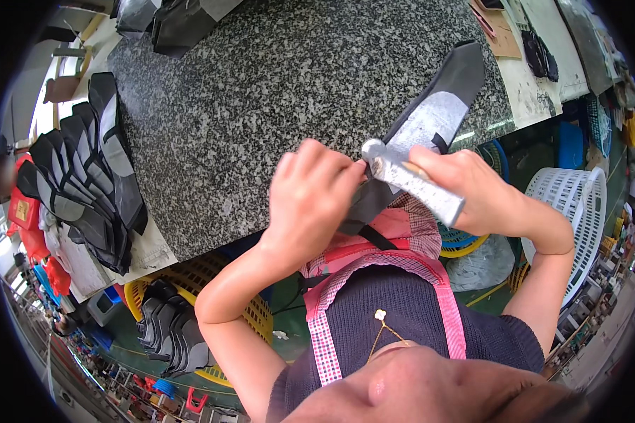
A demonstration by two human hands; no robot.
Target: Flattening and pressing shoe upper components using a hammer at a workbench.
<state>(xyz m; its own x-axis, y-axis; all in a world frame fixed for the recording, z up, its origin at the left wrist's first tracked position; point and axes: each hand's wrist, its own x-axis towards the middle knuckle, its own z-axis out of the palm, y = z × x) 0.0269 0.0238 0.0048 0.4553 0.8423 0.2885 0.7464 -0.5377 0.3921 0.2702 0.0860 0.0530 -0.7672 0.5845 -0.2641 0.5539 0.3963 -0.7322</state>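
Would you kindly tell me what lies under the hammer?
A grey piece crossing the edge of the slab lies under the hammer in the right hand; the stretch they cover cannot be seen.

1 white slatted basket [587,211] stands on the green floor [293,331] to the right of the speckled table [296,84], near 1 blue container [570,144], while 1 yellow basket [259,321] stands beside the table's near left corner.
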